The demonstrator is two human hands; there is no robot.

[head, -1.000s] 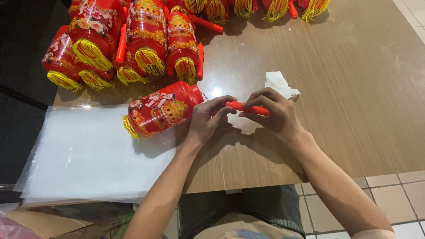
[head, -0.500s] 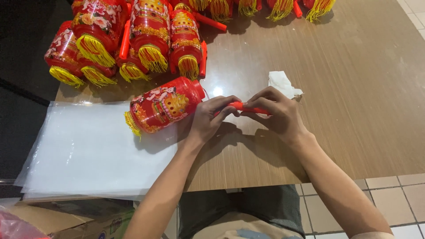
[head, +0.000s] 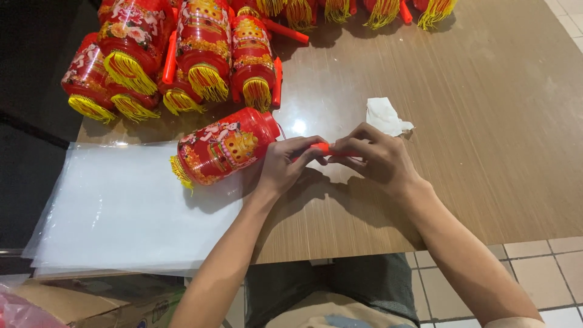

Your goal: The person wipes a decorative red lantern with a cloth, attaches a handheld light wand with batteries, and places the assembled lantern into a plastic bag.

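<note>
Here both hands, left hand and right hand, grasping red stick of red lantern on table

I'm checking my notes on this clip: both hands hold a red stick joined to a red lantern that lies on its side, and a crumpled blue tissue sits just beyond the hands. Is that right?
Not quite: the tissue is white, not blue, as the head view shows. The rest stands: the left hand and right hand hold the red stick joined to the red lantern, which lies on its side on the table.
</note>
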